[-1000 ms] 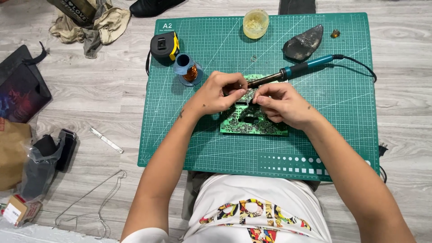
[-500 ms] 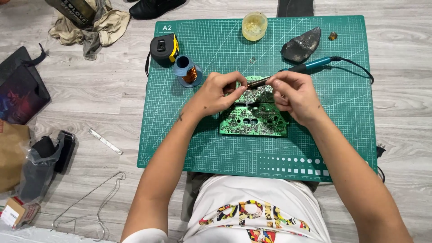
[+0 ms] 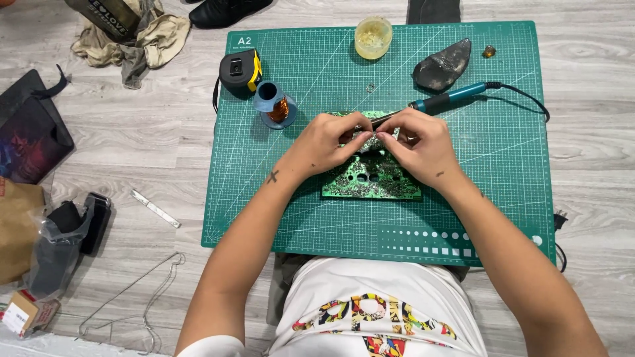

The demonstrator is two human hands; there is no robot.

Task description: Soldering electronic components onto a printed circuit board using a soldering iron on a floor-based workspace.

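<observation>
Grey plank floor (image 3: 159, 139): green cutting mat (image 3: 503, 198), rag pile (image 3: 142, 43), perhaps knife (image 3: 155, 208).

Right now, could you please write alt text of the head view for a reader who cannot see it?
A person's left hand and right hand meet over a green circuit board on a green cutting mat, the right hand holding a teal soldering iron. A spool of copper wire, a tape measure and a small jar sit behind.
</observation>
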